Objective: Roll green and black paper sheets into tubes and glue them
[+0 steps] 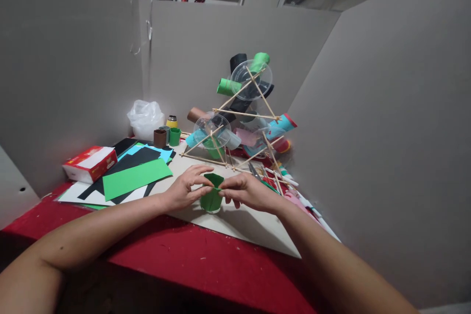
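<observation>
Between my two hands, a green paper-covered cup (pixel 211 202) stands upright on the pale board (pixel 253 235). My left hand (pixel 189 186) holds its rim from the left, thumb and fingers curved round the edge. On the other side, my right hand (pixel 246 189) pinches the near right part of the rim, fingertips almost meeting those of the left. A vertical seam runs down the front of the green paper. Behind the cup rises a structure of wooden stick triangles (pixel 247 114), clear plastic discs (pixel 251 81) and coloured paper tubes (pixel 228 87).
Paper sheets (pixel 138 178) and a red tissue pack (pixel 90 163) lie at left. Further back are a white plastic bag (pixel 146 118), small brown (pixel 160 138) and green cups (pixel 174 137), and a yellow bottle (pixel 171 121). Scissors (pixel 254 171) and markers lie at right. Grey partitions (pixel 397 108) enclose the red table.
</observation>
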The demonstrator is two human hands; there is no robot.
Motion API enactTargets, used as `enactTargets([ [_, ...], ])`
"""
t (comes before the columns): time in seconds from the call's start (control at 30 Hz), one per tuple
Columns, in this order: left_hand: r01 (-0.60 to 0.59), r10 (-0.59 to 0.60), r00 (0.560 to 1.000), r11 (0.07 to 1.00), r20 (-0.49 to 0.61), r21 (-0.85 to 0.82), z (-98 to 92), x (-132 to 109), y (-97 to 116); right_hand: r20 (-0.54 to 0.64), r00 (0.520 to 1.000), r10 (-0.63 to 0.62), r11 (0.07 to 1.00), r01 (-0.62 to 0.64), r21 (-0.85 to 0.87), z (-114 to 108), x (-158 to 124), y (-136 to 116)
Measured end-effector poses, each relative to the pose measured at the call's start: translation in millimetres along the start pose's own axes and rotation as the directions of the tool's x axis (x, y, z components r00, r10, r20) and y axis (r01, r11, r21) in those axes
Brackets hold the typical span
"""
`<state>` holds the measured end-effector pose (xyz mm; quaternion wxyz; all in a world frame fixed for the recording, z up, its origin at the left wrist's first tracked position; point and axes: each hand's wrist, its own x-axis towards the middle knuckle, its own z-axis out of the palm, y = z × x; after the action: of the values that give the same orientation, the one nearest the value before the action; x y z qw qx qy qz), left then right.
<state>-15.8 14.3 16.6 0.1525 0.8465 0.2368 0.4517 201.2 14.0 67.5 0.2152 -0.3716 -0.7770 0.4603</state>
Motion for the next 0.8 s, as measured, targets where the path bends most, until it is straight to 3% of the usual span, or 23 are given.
enactTargets([
  [0.13, 0.165, -0.168, 0.986, 0.977, -0.007, -0.137, -0.6, 1, 4, -0.028, 1.000, -0.002, 0.992, 0.006, 0.123, 0, -5, -4],
  [0.23, 0.298, -0.343, 0.936, 0.890, -0.078, -0.344, -4.8, 6, 6, -0.122, 0.993, -0.009, 0.958, 0.044, 0.284, -1, -8, 0],
  [0.3, 0.321, -0.409, 0.904, 0.841, -0.124, -0.436, -8.1, 8, 4, -0.221, 0.975, -0.007, 0.907, 0.099, 0.409, -1, -8, 6],
  [0.5, 0.337, -0.443, 0.872, 0.853, -0.211, -0.399, -11.2, 5, 0, -0.447, 0.894, 0.034, 0.708, 0.294, 0.642, 1, -1, 19],
  [0.7, 0.334, -0.463, 0.825, 0.863, -0.325, -0.380, -5.0, 3, 19, -0.545, 0.830, 0.115, 0.613, 0.372, 0.697, 4, 2, 27],
  [0.8, 0.357, -0.516, 0.819, 0.801, -0.252, -0.480, -0.3, 6, 30, -0.566, 0.812, 0.140, 0.605, 0.383, 0.698, 10, 4, 31],
])
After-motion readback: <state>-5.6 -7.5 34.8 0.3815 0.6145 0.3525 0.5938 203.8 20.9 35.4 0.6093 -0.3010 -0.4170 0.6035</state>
